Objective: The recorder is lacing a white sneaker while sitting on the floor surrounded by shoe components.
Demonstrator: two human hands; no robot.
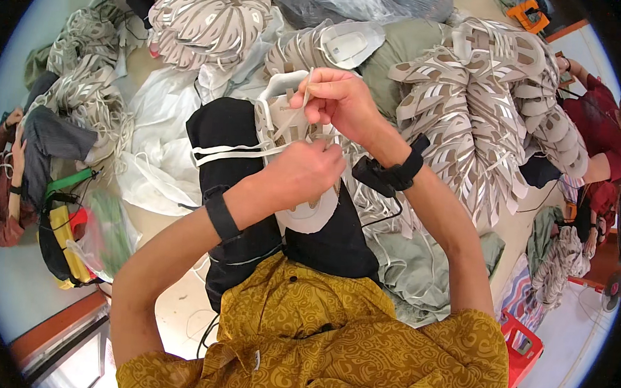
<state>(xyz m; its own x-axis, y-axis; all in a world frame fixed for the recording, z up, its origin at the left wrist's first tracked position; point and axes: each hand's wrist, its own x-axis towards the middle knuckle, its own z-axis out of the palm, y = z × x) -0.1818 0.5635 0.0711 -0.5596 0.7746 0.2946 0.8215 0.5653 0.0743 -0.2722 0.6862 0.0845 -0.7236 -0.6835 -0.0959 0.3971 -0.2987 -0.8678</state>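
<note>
A beige and white shoe upper (312, 219) lies across my black-trousered thighs. My right hand (337, 103) is raised over its far end, thumb and fingertips pinching a flat pale shoelace (295, 118) that runs down to the upper. Lower and to the left, my left hand (306, 169) rests over the middle of the upper with its fingers curled closed. What those fingers grip is hidden under the hand. A white lace loop (231, 151) stretches leftward from the upper across my left thigh.
Bundled shoe uppers (471, 125) are heaped at the right, with another large bundle (207, 20) at the far left. White plastic sheeting (161, 142) lies left of my knees. People (58, 139) sit at both sides. A red plastic stool (521, 349) stands at the lower right.
</note>
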